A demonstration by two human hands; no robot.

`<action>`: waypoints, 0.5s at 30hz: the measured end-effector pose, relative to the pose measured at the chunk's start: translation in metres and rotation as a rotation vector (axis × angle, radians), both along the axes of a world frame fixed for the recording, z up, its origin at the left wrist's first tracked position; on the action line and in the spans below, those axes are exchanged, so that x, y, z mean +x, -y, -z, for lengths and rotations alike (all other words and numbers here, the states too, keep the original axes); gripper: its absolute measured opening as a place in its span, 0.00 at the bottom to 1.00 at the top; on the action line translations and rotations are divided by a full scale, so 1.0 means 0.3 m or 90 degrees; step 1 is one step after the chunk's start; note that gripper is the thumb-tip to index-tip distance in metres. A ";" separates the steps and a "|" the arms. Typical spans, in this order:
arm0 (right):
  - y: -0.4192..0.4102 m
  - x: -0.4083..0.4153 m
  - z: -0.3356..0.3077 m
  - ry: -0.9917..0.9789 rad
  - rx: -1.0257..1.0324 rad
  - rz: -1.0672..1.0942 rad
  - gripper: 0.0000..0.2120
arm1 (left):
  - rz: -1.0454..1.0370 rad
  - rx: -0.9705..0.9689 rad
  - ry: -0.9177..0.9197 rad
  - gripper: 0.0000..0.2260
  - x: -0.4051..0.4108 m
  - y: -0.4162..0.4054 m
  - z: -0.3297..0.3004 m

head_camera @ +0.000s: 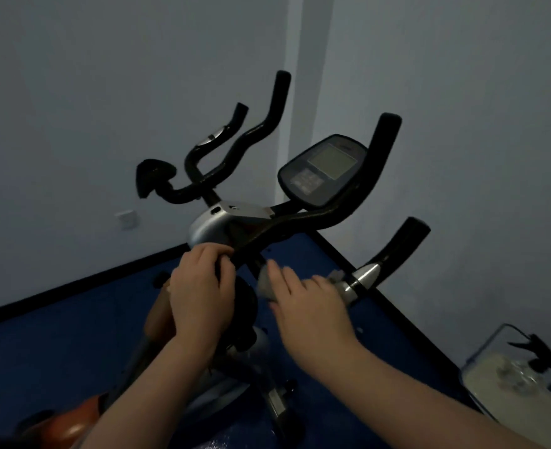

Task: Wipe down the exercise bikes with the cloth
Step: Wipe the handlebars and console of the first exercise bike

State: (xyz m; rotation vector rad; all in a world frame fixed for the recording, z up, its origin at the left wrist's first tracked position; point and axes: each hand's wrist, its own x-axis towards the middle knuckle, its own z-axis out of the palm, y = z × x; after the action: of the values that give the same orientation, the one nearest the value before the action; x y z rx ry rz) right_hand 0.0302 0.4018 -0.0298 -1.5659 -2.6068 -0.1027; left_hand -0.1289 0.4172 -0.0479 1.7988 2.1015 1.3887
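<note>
While your left hand [199,293] clamps its fingers round the exercise bike [235,222] handlebar stem, your right hand [309,306], fingers together and flat, presses the grey cloth [266,285] beside the chrome grip [361,280], below the console [322,170].

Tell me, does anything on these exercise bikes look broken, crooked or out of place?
Nothing clearly stands out. The nearer bike's console sits tilted on its handlebar, which looks like its normal angle. The left hand grips the bar; the right hand presses the cloth against it. The room is dim, so fine damage would not show.
</note>
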 end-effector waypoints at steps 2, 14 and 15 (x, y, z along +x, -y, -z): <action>-0.048 -0.059 -0.029 -0.029 -0.071 0.005 0.35 | -0.016 -0.001 0.039 0.05 0.001 0.003 0.003; -0.117 -0.086 -0.004 -0.083 -0.043 0.020 0.27 | -0.103 -0.034 0.121 0.06 -0.006 0.000 0.013; -0.111 -0.070 -0.001 -0.096 -0.057 -0.001 0.27 | -0.104 -0.037 0.125 0.07 -0.006 -0.001 0.015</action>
State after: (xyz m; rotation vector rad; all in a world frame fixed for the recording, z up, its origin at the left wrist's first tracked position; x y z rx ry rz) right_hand 0.0091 0.4351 -0.0294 -1.5335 -2.5279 0.1299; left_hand -0.1308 0.4174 -0.0523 1.4320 2.2001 1.4571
